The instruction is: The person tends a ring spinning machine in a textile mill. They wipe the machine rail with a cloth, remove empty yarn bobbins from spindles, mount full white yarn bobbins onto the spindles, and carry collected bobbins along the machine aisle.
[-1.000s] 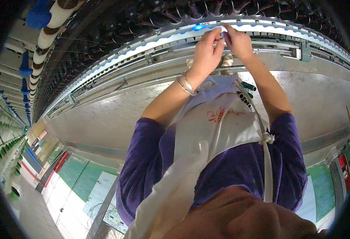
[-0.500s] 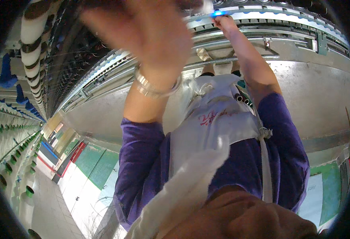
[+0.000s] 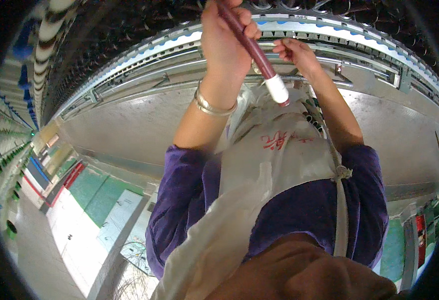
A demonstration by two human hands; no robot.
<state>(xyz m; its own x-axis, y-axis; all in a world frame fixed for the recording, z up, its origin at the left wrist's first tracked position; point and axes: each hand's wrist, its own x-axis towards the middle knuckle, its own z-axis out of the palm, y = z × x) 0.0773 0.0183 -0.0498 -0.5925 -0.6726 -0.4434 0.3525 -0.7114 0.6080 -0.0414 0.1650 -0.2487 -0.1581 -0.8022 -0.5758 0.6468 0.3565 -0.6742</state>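
My left hand [image 3: 228, 47], with a silver bangle at the wrist, is closed around a dark red bobbin [image 3: 250, 44]. The bobbin slants down to the right, and white yarn [image 3: 276, 89] is wound round its lower end. To the right, my right hand [image 3: 299, 56] is held apart from the bobbin, just before the machine's rail [image 3: 324, 33]. Its fingers are bent together, and whatever they pinch is too small to make out. I wear a whitish apron [image 3: 274, 155] with a pocket holding several dark tubes [image 3: 313, 120].
The long spinning machine curves across the top, with metal bars [image 3: 154, 82] along its front and a grey metal panel [image 3: 124, 125] below. On the left hang rows of white packages [image 3: 47, 40] and blue ones [image 3: 24, 75]. A green-and-white wall [image 3: 102, 200] stands behind.
My left hand, blurred and further left before, has moved right and now shows the bobbin in it. The right hand has drawn back from the rail; the blue light there no longer shows.
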